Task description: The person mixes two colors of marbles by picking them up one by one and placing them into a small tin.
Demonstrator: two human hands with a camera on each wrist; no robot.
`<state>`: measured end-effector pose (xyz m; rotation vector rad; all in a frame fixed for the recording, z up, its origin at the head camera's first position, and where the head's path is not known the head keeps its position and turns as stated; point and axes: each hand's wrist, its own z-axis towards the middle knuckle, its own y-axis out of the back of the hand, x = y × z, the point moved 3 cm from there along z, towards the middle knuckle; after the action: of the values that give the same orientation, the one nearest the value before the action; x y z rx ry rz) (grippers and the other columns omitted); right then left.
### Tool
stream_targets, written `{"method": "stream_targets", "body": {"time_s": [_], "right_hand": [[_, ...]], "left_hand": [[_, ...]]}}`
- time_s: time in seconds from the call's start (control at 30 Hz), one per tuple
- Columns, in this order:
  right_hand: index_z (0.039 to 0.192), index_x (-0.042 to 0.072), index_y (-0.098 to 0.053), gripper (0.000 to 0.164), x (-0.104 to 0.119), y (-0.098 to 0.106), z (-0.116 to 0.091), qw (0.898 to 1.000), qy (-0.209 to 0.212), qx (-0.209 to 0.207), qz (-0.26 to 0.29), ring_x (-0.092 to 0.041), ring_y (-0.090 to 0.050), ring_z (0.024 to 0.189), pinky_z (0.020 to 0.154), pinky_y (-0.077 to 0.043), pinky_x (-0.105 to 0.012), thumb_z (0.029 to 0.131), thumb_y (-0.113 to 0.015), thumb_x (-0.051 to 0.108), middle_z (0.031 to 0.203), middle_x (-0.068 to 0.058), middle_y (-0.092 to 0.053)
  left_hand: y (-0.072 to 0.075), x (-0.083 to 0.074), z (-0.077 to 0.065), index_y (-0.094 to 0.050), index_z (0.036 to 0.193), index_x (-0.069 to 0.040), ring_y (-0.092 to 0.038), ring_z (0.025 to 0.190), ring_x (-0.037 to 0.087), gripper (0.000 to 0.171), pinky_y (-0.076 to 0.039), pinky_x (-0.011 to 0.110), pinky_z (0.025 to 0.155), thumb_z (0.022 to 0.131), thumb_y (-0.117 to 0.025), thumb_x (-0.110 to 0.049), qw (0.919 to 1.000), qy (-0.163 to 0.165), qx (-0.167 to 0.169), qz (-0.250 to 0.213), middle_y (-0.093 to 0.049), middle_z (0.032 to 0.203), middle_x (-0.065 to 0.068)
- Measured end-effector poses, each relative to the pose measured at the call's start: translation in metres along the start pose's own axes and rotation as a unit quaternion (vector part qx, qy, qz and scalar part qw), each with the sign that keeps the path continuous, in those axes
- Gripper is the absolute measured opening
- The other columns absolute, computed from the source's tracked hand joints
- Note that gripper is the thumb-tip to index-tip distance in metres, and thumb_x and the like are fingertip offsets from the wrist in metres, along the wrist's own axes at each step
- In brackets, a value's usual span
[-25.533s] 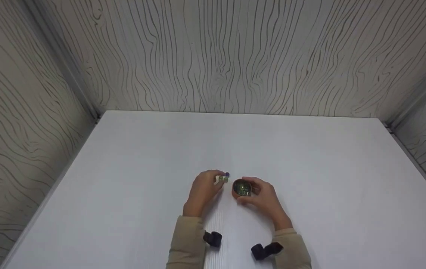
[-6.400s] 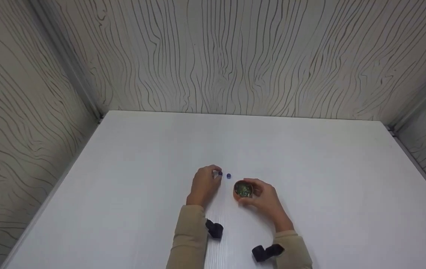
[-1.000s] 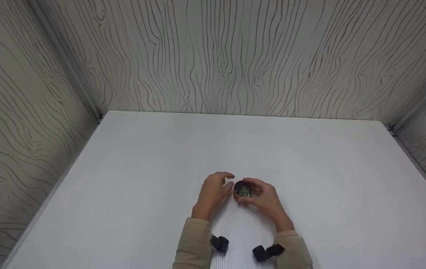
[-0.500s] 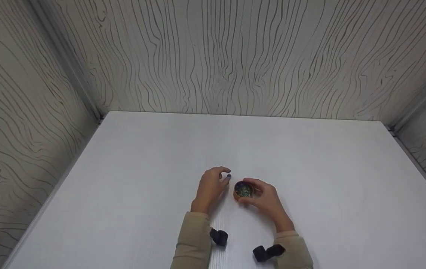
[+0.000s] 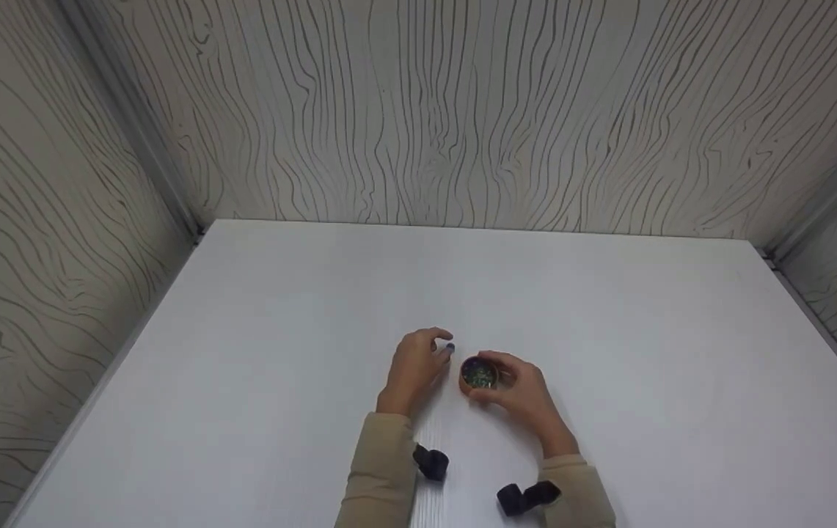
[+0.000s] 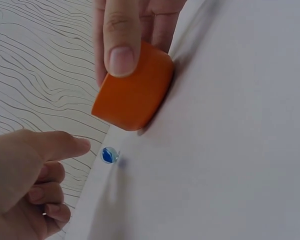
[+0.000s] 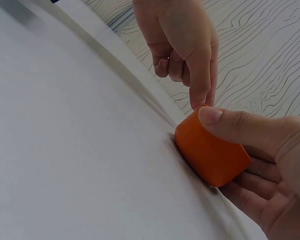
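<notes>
A glass marble (image 6: pixel 109 155) with a blue swirl rests on the white table, left of a small orange cup (image 6: pixel 135 95). My left hand (image 5: pixel 415 363) is beside the marble, thumb and index finger apart around it in the head view. In the left wrist view one fingertip (image 6: pixel 82 145) is just short of the marble, the other fingers curled in. My right hand (image 5: pixel 521 385) grips the cup by its side, thumb on the near wall (image 7: pixel 210 150). Blue and green glassy marbles (image 5: pixel 480 372) show inside the cup, which stands on the table.
The white table (image 5: pixel 609 330) spreads around both hands. Wood-grain panels (image 5: pixel 425 110) rise behind it and at both sides. Black wrist devices (image 5: pixel 433 463) sit on both tan sleeves.
Earlier, several green and dark marbles lay left of the cup; now one blue marble shows there. Within the last second my left hand moved from the cup's rim back to this marble.
</notes>
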<state>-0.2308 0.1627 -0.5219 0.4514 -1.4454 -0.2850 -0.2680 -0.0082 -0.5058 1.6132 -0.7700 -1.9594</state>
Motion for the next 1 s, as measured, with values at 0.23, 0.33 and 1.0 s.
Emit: {"method": "stream_targets", "body": {"time_s": [0.23, 0.33, 1.0], "right_hand": [[0.123, 0.0, -0.062, 0.061, -0.0002, -0.0003, -0.0004, 1.0, -0.002, -0.002, 0.001, -0.036, -0.058, 0.123, 0.103, -0.047, -0.043, 0.069, -0.085, 0.016, 0.127, -0.021, -0.064], [0.123, 0.0, -0.062, 0.061, -0.0006, 0.0, -0.0007, 1.0, -0.004, -0.003, 0.002, -0.035, -0.059, 0.123, 0.103, -0.047, -0.043, 0.069, -0.085, 0.016, 0.126, -0.02, -0.065], [0.124, -0.002, -0.061, 0.061, 0.0024, 0.0007, -0.001, 1.0, 0.002, 0.005, 0.012, -0.036, -0.058, 0.123, 0.103, -0.047, -0.042, 0.07, -0.084, 0.016, 0.127, -0.022, -0.064]], "left_hand": [[-0.0028, 0.0026, 0.001, -0.072, 0.104, -0.008, -0.049, 0.072, 0.01, 0.018, -0.044, 0.025, 0.066, 0.087, -0.067, -0.012, 0.9999, 0.013, 0.005, -0.001, -0.067, 0.083, 0.007], [-0.0032, 0.0022, 0.0015, -0.072, 0.105, -0.008, -0.054, 0.076, 0.012, 0.018, -0.048, 0.028, 0.071, 0.088, -0.067, -0.013, 0.9998, 0.02, 0.01, 0.001, -0.069, 0.087, 0.007], [-0.0083, 0.0075, 0.0073, -0.071, 0.106, -0.006, -0.067, 0.103, 0.026, 0.019, -0.052, 0.041, 0.095, 0.089, -0.064, -0.012, 0.9986, 0.033, 0.039, -0.016, -0.072, 0.106, 0.013]]}}
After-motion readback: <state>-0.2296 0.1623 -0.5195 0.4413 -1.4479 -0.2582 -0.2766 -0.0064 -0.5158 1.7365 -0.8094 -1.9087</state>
